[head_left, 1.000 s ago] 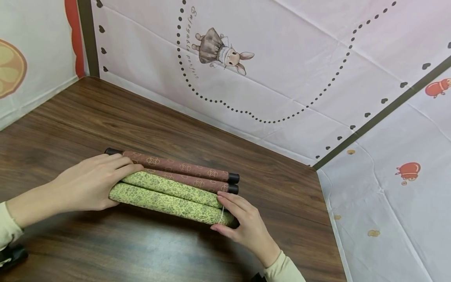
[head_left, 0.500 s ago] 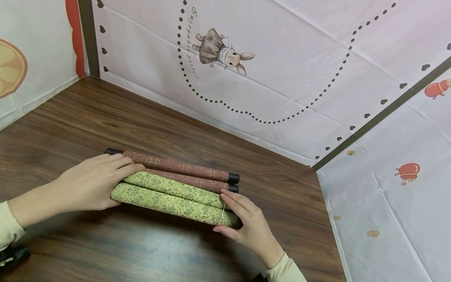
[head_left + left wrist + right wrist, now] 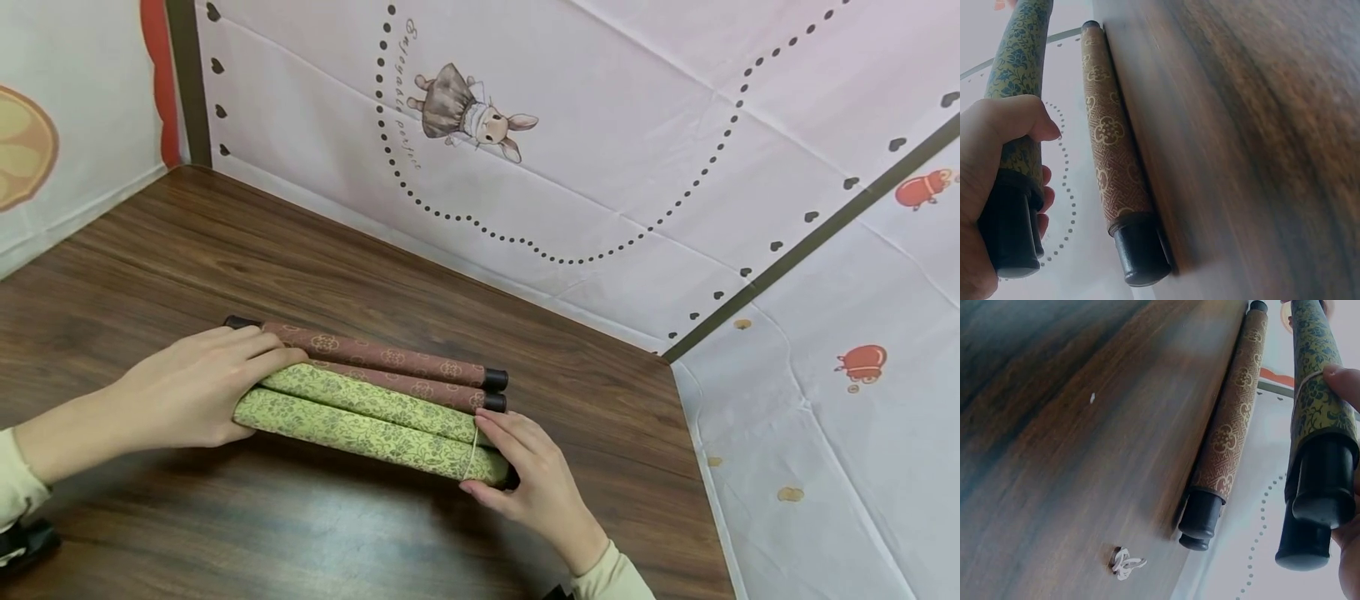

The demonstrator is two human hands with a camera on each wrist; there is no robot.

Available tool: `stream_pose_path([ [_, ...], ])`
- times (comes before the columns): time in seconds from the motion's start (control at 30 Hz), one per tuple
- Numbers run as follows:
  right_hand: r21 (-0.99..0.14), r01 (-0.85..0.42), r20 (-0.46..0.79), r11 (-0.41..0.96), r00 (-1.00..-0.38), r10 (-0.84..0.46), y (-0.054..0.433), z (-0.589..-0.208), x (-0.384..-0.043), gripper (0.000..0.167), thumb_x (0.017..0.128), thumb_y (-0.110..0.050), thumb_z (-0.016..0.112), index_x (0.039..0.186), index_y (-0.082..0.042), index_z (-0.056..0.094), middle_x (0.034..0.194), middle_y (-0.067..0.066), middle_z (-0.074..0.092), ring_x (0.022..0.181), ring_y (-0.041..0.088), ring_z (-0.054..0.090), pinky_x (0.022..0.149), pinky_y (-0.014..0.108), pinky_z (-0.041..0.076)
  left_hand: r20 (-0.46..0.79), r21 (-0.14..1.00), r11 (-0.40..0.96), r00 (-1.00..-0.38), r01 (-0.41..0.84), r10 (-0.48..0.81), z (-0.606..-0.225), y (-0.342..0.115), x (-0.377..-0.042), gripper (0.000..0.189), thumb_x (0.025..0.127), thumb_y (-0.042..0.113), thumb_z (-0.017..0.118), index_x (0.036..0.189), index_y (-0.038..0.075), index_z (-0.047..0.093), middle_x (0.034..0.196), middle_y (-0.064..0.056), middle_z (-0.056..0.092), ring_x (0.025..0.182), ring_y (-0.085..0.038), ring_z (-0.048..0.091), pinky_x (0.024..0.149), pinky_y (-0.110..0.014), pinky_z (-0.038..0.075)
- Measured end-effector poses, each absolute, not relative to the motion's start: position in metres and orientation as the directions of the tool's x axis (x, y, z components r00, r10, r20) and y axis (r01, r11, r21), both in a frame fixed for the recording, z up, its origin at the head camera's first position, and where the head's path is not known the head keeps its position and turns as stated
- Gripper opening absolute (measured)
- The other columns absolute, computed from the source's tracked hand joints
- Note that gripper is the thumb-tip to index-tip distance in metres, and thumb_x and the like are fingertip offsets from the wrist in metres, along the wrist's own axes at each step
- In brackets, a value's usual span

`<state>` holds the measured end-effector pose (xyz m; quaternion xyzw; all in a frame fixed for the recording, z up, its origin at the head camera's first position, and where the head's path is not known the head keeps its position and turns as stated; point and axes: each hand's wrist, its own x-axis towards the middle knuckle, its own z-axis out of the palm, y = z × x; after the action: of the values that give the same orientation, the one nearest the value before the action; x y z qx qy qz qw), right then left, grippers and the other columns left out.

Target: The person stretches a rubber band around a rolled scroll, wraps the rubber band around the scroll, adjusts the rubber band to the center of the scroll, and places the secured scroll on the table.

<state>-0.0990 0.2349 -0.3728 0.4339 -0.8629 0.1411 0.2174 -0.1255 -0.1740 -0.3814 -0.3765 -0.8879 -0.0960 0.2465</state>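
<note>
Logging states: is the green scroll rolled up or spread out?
Rolled up: the green scroll shows two adjacent rolls, a pale band crossing near the right hand.

A dark brown wood-grain table fills the lower part of the head view, backed by a pale pinkish cloth printed with a skirted rabbit lying sideways at upper centre and a curving dotted line. At the upper left are an orange-slice print and a red scalloped border; at the right edge, red pot-like prints dot a whitish cloth beyond a slanting dark strip.
</note>
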Motion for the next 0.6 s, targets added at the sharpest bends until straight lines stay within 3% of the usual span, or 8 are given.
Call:
stream_pose_path([
  [0.6,-0.102,-0.808,0.506,0.581,-0.544,-0.669,0.2252,-0.3763,-0.1006,0.075,0.068,-0.037,0.088,0.13,-0.004,0.063,0.129,0.008,0.067,0.119,0.023,0.063,0.106,0.038,0.05,0.512,-0.029,0.688,-0.581,0.725,0.633,-0.3827,-0.1731,-0.1287,0.091,0.036,0.034,0.093,0.118,0.009,0.063,0.098,0.001,0.064,0.091,-0.019,0.061,0.076,-0.042,0.056],
])
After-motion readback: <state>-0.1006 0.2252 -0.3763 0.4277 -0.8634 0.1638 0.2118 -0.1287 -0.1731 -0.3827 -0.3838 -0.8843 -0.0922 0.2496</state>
